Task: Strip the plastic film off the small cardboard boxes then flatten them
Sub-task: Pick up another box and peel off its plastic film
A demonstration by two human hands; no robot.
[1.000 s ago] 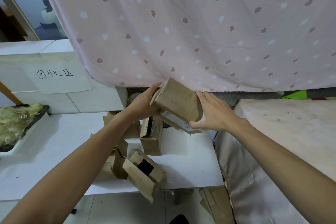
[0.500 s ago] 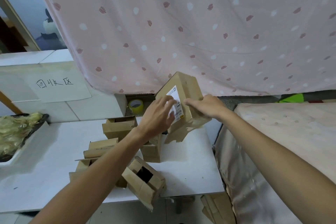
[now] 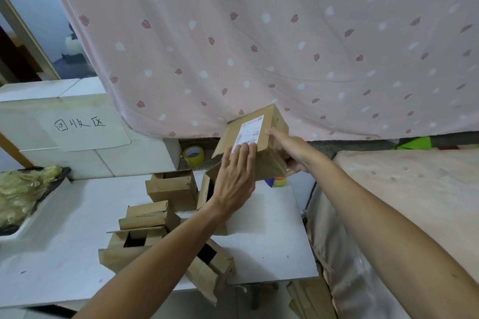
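A small brown cardboard box (image 3: 269,163) with a white shipping label (image 3: 248,132) is held tilted in the air in front of the curtain. My right hand (image 3: 291,150) grips its right side, thumb on the top face and fingers underneath. My left hand (image 3: 236,176) lies against the front of the box, its straight fingers touching the label's lower edge. Several more opened cardboard boxes lie on the white table (image 3: 272,246), among them one at the back (image 3: 171,186) and one at the front edge (image 3: 215,270). I cannot tell whether any plastic film is on the held box.
A yellow tape roll (image 3: 193,155) stands behind the boxes. A dark bag of crumpled yellowish film (image 3: 20,189) sits at the far left. A pink patterned curtain (image 3: 259,46) hangs close behind. A cloth-covered surface (image 3: 414,202) borders the right. Flat cardboard (image 3: 305,298) lies under the table.
The box has been turned so its label faces me. My left hand left the box's left side and now rests flat on the front; my right hand keeps its hold.
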